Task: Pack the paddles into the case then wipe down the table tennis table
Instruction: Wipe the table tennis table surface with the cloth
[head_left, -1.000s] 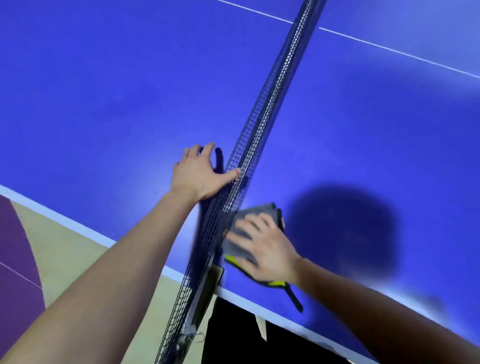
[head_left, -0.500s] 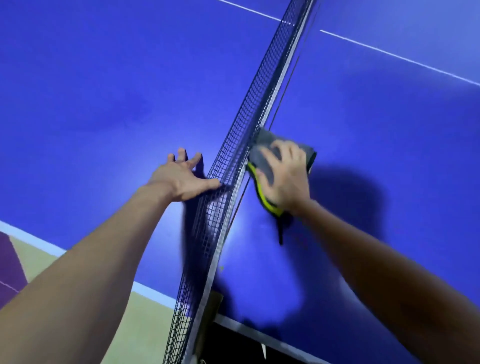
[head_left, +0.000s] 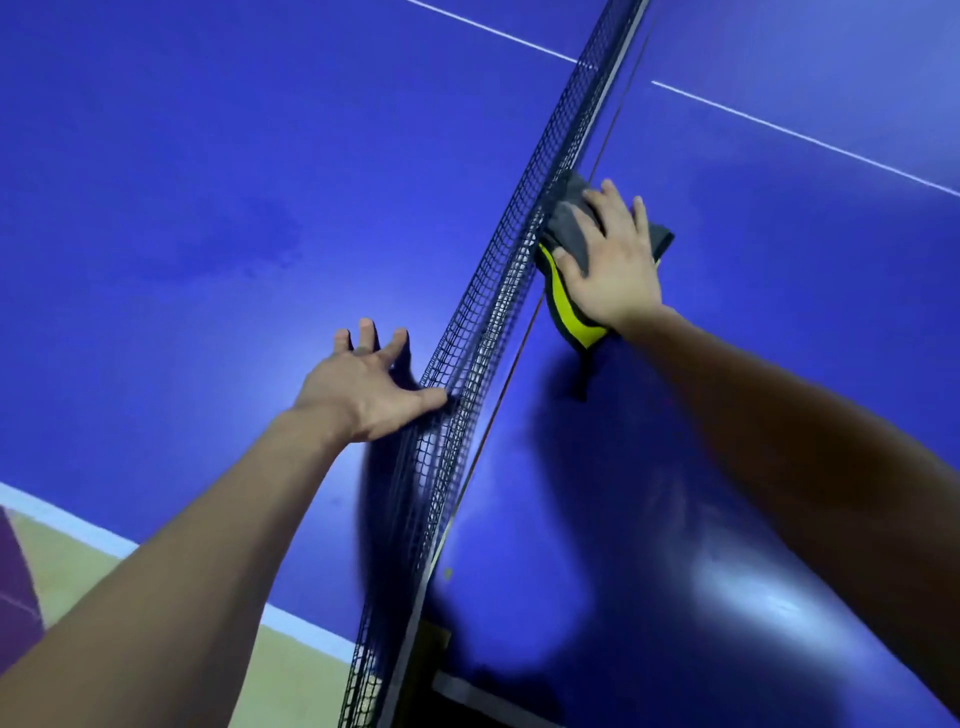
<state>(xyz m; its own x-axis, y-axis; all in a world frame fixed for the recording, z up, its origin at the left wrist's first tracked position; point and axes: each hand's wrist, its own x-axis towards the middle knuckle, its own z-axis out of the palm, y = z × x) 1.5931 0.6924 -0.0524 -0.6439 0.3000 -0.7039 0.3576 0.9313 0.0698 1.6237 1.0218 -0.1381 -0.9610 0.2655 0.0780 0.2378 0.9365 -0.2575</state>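
Right hand (head_left: 613, 260) slid farther up net (head_left: 498, 291); flat on soft grey cloth (head_left: 571, 218)

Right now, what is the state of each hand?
Left hand: open, holding nothing, thumb against the net.
Right hand: open and flat, pressing the cloth on the table.

The net (head_left: 498, 291) walls off two bare table (head_left: 182, 182) halves.

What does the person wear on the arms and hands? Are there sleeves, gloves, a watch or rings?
Nothing that shows. Both forearms are bare to the frame's edge, with no sleeve in view. The left hand and the right hand carry no gloves, and no watch, band or ring is visible on either wrist or the fingers.
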